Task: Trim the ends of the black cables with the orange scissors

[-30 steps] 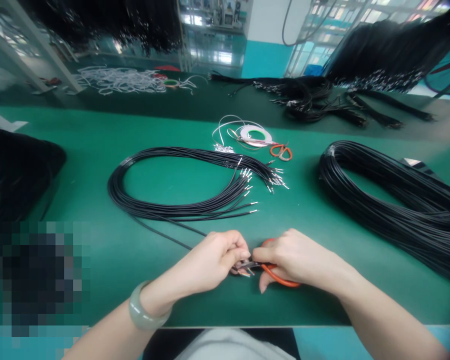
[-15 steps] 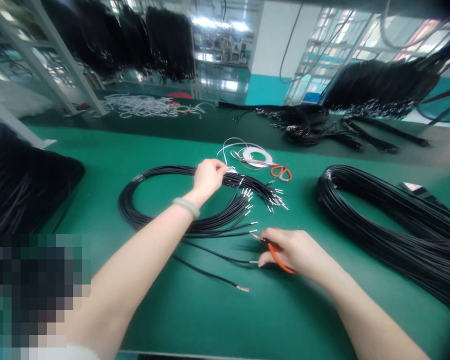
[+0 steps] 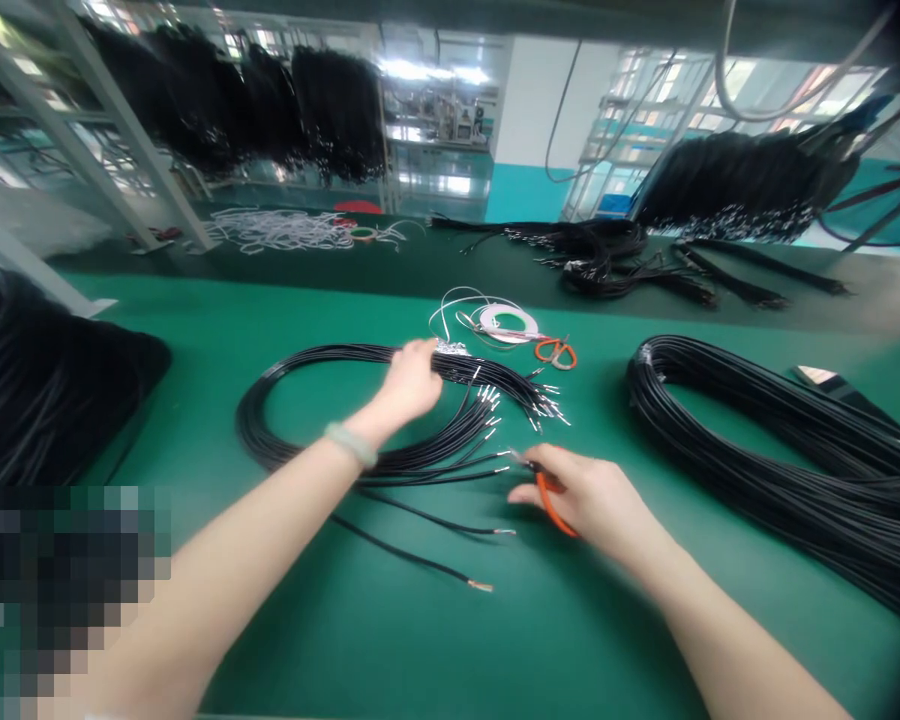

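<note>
A loop of thin black cables (image 3: 259,405) lies on the green table, its stripped or tipped ends pointing right. My left hand (image 3: 414,380) is over the loop's far side, beside a small pile of white bits (image 3: 452,348). Its fingers are curled, and what they hold, if anything, is hidden. In my right hand (image 3: 581,488) is a pair of orange-handled pliers (image 3: 553,505), the metal jaws close to the ends of two cables. Nearer to me lie two separate cables (image 3: 427,560), one showing bare copper strands.
Beyond the loop are a white tape roll (image 3: 532,322) and orange-handled scissors (image 3: 556,353). A large black cable coil (image 3: 720,465) lies right, another dark bundle (image 3: 82,370) left. White strips (image 3: 277,229) and more cables (image 3: 607,270) lie at the back.
My left hand has drawn back slightly from the white bits, onto the black cables. My right hand's thumb has come away from the loose cable's end, the pliers still in hand. The view has shifted slightly.
</note>
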### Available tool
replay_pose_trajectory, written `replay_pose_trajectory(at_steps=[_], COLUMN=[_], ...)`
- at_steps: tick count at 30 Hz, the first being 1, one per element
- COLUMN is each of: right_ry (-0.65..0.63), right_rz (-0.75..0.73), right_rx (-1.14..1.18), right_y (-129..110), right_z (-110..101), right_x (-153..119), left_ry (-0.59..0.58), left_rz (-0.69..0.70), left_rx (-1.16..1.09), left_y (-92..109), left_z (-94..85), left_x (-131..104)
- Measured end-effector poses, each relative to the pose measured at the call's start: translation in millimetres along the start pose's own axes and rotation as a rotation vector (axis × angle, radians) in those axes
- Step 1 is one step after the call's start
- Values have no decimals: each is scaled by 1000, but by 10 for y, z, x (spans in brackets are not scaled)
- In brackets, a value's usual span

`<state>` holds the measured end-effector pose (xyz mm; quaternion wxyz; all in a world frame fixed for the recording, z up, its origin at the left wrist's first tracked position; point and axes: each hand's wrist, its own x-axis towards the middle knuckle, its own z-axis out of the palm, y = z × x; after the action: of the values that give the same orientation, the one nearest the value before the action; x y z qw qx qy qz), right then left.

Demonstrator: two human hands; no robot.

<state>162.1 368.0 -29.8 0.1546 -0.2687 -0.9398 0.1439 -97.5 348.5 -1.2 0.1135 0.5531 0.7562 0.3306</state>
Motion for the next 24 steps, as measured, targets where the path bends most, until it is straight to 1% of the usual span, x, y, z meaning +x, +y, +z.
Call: replay_pose_trajectory(at_steps=[2,3,4,5,6,7,8,10,11,13,15,17,18,19,21,22,24], right_ry=[80,106,121,122,116,103,91,69,62,54,53,56,57,57,54,46,19], right_rz=[79,114,142,163,178,187,189,181,177,173,174,179,183,185,186,182,164], right_rx=[13,33,70,124,193,262,319,386,402,419,435,447,453,459,471,479,499], right_y=[22,32,40,43,42,36,24,-9,-27,-60,-82,-88,-84,-77,-54,-42,-27], right_z=[22,38,58,82,107,133,159,207,227,258,277,290,295,300,301,295,262], right_x=[4,8,13,20,27,37,48,74,88,113,131,144,148,153,162,165,162], left_ry=[-56,-113,-207,-327,-422,-486,-526,-581,-596,-625,-671,-698,-677,-584,-334,-264,-209], left_rz=[80,123,165,185,176,152,131,102,98,99,106,130,159,171,167,172,173], left_rx=[-18,-36,-75,-104,-112,-102,-82,-63,-58,-60,-55,-46,-49,-58,-81,-81,-91], left_y=[132,184,221,243,253,254,253,263,280,331,379,393,382,362,304,275,233], left_z=[-36,-47,-55,-63,-73,-88,-112,-196,-254,-386,-481,-474,-421,-339,-117,-1,188], left_x=[-522,-804,-1080,-1339,-1570,-1766,-1923,-2120,-2164,-2157,-2036,-1829,-1706,-1581,-1362,-1283,-1201])
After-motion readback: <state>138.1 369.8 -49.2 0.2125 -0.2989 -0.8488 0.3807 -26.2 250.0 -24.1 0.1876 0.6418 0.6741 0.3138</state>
